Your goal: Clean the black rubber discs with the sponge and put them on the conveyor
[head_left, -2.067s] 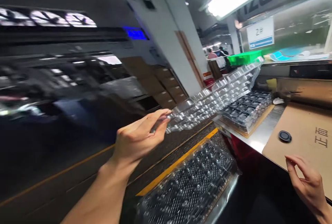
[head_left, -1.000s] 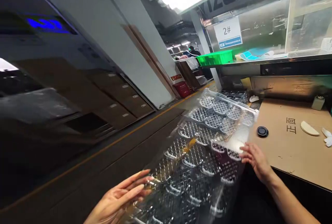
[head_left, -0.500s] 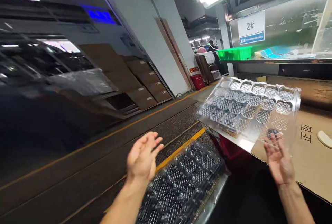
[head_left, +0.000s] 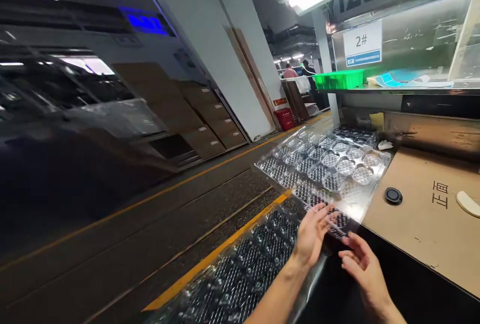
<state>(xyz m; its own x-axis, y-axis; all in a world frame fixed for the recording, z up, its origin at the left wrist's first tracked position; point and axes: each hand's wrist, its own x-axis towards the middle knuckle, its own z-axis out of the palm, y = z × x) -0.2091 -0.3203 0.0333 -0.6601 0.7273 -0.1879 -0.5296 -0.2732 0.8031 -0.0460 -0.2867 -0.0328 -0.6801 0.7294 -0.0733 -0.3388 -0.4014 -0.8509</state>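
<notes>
A clear plastic tray (head_left: 330, 161) with rows of round, ribbed pockets slants over the left corner of the workbench, its left part past the edge. My left hand (head_left: 311, 234) has its fingers closed at the tray's near edge, partly seen against the clear plastic. At the near right corner of that tray, my right hand (head_left: 363, 266) has curled fingers and thumb at the rim. Below and to the left lies a dark stack of similar trays (head_left: 243, 259). A round black cap-like piece (head_left: 393, 196) rests on the cardboard sheet (head_left: 416, 219), right of the tray.
More trays (head_left: 356, 135) sit at the back of the bench. A cream curved piece (head_left: 468, 203) lies on the cardboard at right. The shelf above carries a green bin (head_left: 339, 79) and blue label strips (head_left: 397, 81). Cartons (head_left: 210, 119) line the aisle; two people are far off.
The clear tray has come left and lower, uncovering the black piece and the trays behind. My left hand has moved right to the tray; my right hand has shifted left and down.
</notes>
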